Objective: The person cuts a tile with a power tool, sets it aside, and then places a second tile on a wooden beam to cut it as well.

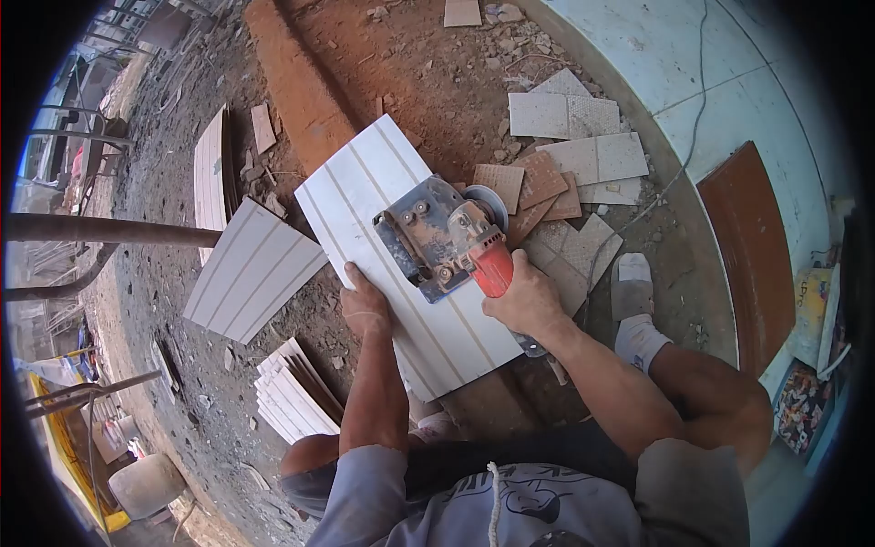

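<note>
Pale tile pieces (597, 157) lie overlapping beside smaller reddish-brown tile pieces (541, 177) on the dirt ground (164, 301), near the edge of a white tiled floor (629, 46) that bears a long brown panel (752, 260). Across the ground, a loose striped tile (251, 269) lies near the end of a dark pole (109, 230), with a fanned stack of striped tiles (296, 392) farther down. Beyond them, a rounded pale container (148, 483) stands near a yellow-edged object (68, 456).
</note>
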`<state>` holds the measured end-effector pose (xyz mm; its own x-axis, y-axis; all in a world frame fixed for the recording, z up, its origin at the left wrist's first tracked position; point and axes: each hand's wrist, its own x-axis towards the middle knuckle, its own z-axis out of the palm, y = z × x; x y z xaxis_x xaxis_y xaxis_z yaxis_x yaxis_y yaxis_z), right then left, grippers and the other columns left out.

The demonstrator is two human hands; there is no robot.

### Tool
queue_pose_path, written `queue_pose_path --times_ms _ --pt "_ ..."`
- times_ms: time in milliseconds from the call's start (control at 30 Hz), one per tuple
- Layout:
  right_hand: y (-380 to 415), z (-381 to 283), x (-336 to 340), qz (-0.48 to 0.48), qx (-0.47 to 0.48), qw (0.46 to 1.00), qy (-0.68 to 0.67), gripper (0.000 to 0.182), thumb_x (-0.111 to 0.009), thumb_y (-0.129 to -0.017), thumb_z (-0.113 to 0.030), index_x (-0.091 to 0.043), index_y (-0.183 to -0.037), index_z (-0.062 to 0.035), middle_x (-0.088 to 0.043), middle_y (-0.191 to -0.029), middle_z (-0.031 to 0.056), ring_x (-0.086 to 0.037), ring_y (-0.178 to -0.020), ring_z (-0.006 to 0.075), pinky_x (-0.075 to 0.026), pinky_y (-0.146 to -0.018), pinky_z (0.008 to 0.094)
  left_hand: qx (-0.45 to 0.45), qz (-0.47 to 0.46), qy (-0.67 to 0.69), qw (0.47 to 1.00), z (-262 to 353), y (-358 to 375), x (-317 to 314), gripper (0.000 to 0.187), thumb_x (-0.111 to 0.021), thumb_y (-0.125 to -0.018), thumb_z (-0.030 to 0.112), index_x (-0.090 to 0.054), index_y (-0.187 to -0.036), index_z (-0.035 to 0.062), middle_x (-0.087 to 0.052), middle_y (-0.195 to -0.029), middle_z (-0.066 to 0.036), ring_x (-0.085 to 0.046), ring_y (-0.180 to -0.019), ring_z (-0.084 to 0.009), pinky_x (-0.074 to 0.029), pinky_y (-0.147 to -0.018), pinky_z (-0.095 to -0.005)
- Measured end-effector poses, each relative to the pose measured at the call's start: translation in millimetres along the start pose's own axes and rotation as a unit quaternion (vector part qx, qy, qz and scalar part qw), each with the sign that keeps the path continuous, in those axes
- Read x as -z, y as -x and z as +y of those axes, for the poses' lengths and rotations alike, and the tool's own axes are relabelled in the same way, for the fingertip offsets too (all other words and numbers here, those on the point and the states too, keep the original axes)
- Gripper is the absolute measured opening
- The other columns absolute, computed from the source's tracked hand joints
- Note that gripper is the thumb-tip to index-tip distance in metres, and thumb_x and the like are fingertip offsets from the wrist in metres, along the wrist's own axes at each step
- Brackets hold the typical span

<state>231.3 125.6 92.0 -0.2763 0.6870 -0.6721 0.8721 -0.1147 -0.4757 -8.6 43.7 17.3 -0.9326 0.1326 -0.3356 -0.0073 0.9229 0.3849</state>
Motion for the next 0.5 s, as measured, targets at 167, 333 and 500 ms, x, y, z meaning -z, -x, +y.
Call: queue_pose_path --times_ms 167,333,500 --pt "8.3 4.6 1.0 -0.003 0.01 1.0 0.005 0.068 -0.073 -0.067 -0.03 -0.041 -0.117 0.0025 -0.063 -0.106 0.0273 -0.064 -0.104 0.0413 -0.05 -0.092 0.0455 -0.022 0.011 0.008 1.0 -7.4 -6.7 -3.1 0.087 -0.031 -0.091 0.075 -0.064 -0.104 -0.0044 -0.066 -0.105 -0.031 -0.063 -0.102 -0.0473 -0.048 -0.089 -0.0537" --pt "0.4 9.5 2.0 -0.001 0.024 0.999 0.034 0.074 -0.075 -0.067 -0.033 -0.04 -0.12 0.0025 -0.063 -0.105 0.0281 -0.064 -0.101 0.0428 -0.05 -0.091 0.0466 -0.049 -0.002 0.039 0.998 -12.2 -10.2 -4.0 0.084 -0.033 -0.092 0.073 -0.064 -0.103 -0.0042 -0.067 -0.101 -0.03 -0.064 -0.099 -0.0474 -0.048 -0.085 -0.0535" --pt "-11.0 5.9 9.5 -0.006 0.048 0.996 0.069 0.079 -0.078 -0.066 -0.038 -0.04 -0.123 0.002 -0.063 -0.104 0.0274 -0.064 -0.099 0.0427 -0.051 -0.088 0.0473 -0.061 0.009 0.041 0.997 -16.4 -12.6 -5.9 0.082 -0.035 -0.092 0.072 -0.064 -0.102 -0.0039 -0.068 -0.098 -0.03 -0.064 -0.097 -0.0468 -0.049 -0.083 -0.0526"
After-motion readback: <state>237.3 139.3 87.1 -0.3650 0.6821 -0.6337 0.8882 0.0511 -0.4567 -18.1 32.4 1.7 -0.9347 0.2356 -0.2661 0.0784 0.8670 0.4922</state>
